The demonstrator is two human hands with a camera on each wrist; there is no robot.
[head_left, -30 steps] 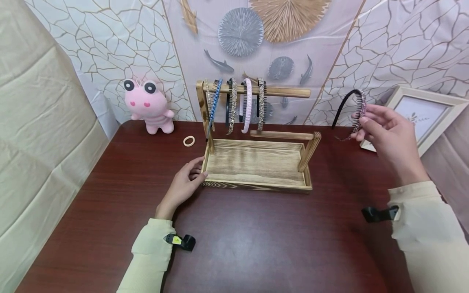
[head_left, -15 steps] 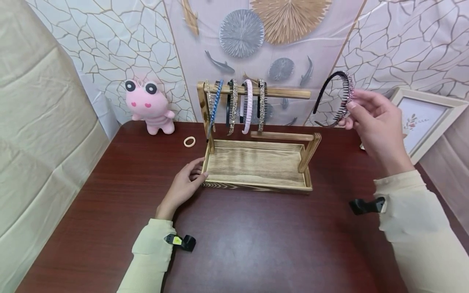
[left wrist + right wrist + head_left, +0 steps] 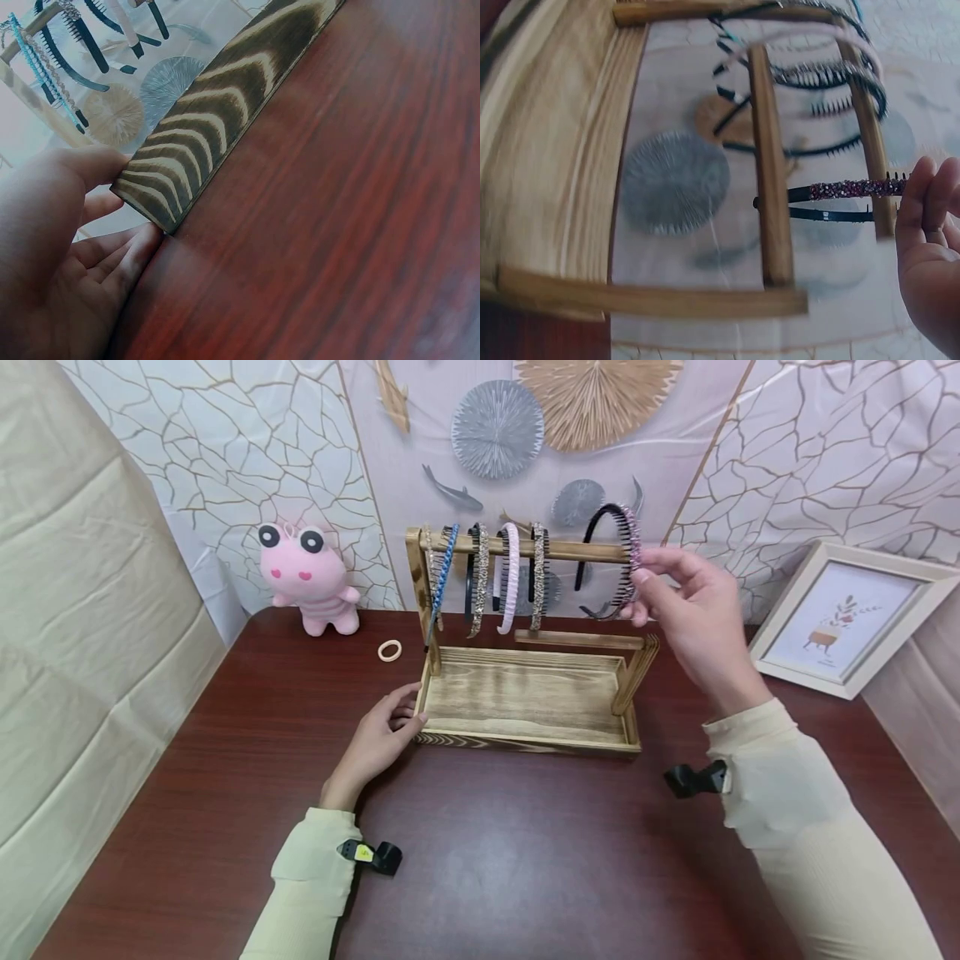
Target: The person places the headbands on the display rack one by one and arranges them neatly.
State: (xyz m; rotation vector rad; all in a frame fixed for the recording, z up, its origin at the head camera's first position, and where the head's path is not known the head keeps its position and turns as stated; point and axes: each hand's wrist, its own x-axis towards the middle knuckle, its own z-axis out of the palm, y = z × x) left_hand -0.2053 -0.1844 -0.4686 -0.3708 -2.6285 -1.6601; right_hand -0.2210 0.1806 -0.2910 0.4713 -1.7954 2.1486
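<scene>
My right hand [image 3: 697,622] pinches a black toothed headband [image 3: 632,539] with pink-purple sparkling stones at the free right end of the upper bar [image 3: 577,550]. The band's loop is around the bar's tip; whether it touches the bar I cannot tell. In the right wrist view the stoned side of the headband [image 3: 847,189] runs to my fingertips. My left hand [image 3: 378,739] grips the front left corner of the wooden stand [image 3: 525,745], thumb on the rim, fingers at its side. Several other headbands hang on the bar, among them a blue braided one [image 3: 444,564] and a pink one [image 3: 508,578].
A lower bar [image 3: 577,638] stands on the stand's right post. Left of the stand lie a pale ring [image 3: 389,650] and a pink plush toy [image 3: 307,577]. A picture frame [image 3: 847,618] leans at the right. The patterned wall is close behind.
My right hand has carried the stone-covered headband leftward from near the picture frame to the upper bar's end. The left hand has stayed on the stand's corner.
</scene>
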